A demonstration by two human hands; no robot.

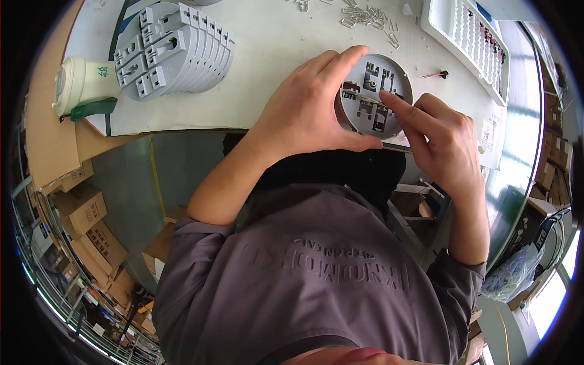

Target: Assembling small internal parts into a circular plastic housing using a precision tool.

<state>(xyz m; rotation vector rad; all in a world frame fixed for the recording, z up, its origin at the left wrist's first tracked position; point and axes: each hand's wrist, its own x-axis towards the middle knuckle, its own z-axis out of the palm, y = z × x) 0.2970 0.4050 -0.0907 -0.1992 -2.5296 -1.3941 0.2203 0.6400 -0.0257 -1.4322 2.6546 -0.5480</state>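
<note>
My left hand (310, 106) is wrapped around a round grey plastic housing (365, 125), its thumb along the near rim and its fingers at the far left. Slots, clips and small dark and metal parts show inside the housing, which is tilted toward me above the table's front edge. Reaching in from the right, my right hand (441, 137) presses its index fingertip on the middle of the housing. Its other fingers are curled, and its thumb lies by the right rim, partly hidden. Whether a small part sits under that fingertip is hidden.
A stack of similar grey housings (182, 52) stands at left, beside a cream cup (82, 85) with a green handle. Bent metal clips (368, 17) lie scattered at the back. A small black part with red wires (443, 75) lies near a white slotted tray (468, 45) at right.
</note>
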